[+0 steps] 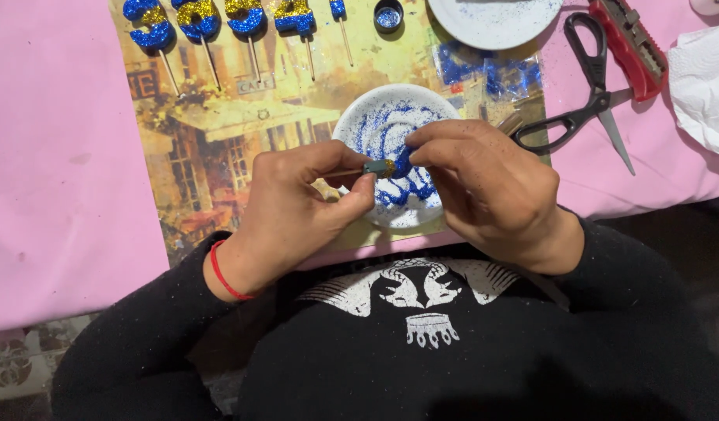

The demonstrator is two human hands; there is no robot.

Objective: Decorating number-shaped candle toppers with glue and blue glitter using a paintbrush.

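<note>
Both hands pinch one small blue-glittered piece (396,164) over a white glitter-strewn plate (375,117): left hand (297,206), right hand (484,183). Black scissors (586,109) lie just right; five glittered stick candles (219,19) line the far edge.

Light is even and fairly bright around the white plate (391,129), with soft shadows beneath the hands; the frame stays sharp (dimmer toward the bottom edge).

A home craft table — a pink cloth (55,156) with a picture mat (211,140), glittered candles (196,19) on sticks, scissors (586,101), a glitter pot (388,15) and patterned floor tiles (16,359) below.
</note>
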